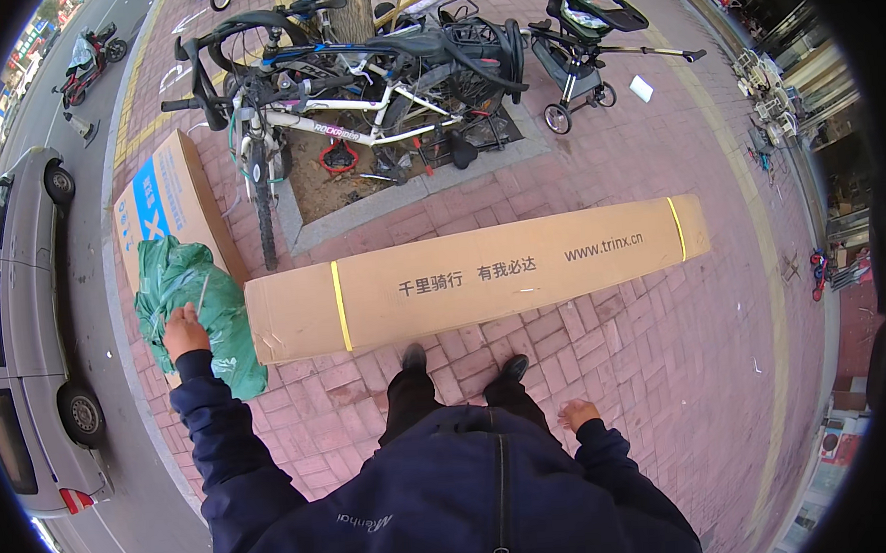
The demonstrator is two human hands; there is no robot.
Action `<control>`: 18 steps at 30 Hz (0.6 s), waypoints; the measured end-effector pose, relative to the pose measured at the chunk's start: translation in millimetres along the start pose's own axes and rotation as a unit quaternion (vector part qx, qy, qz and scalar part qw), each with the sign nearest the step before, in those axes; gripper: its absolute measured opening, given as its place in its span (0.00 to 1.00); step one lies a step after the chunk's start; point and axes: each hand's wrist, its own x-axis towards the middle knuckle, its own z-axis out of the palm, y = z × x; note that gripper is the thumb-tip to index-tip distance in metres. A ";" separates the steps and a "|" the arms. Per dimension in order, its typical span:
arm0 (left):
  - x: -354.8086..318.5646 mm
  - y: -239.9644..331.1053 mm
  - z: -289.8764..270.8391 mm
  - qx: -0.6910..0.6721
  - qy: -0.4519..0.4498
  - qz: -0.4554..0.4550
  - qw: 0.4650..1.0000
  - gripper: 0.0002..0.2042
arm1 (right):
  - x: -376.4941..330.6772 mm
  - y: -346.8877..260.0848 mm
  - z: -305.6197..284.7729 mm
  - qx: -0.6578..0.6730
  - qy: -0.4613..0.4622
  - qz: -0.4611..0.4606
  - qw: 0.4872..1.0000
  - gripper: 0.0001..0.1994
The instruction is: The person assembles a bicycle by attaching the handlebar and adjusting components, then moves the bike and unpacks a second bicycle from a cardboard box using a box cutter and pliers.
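Observation:
My left hand [185, 332], closed, is over a crumpled green plastic bag [198, 279] at the left. A thin pale stick-like thing [202, 293] rises from its fingers; its kind is too small to tell. Hanging low at my right side is my right hand [578, 415], with loosely curled fingers and nothing visible in it. A long brown cardboard box [465, 310] lies across the paving in front of my feet, bound with two yellow straps. Its left end is right beside the green bag. Neither hand visibly touches this box.
A second cardboard box [193, 189], with a blue panel, lies behind the bag. Beyond stand a white bicycle [395, 129], a tree [351, 11] in a kerbed soil bed and a stroller [576, 49]. A silver van [25, 338] is on the road at left. Shopfront goods [769, 89] line the right.

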 end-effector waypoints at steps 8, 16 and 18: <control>-222.8 359.4 79.8 -0.433 -0.565 0.117 0.693 0.10 | -45.9 -58.5 -20.5 0.114 0.026 -0.098 0.988 0.15; -407.9 544.7 40.7 -0.465 -0.744 0.114 0.466 0.09 | -73.6 -117.8 -91.2 0.200 -0.027 -0.367 0.908 0.14; -437.8 576.5 41.2 -0.400 -0.780 0.109 0.469 0.10 | -74.0 -110.8 -118.4 0.164 0.008 -0.312 0.936 0.13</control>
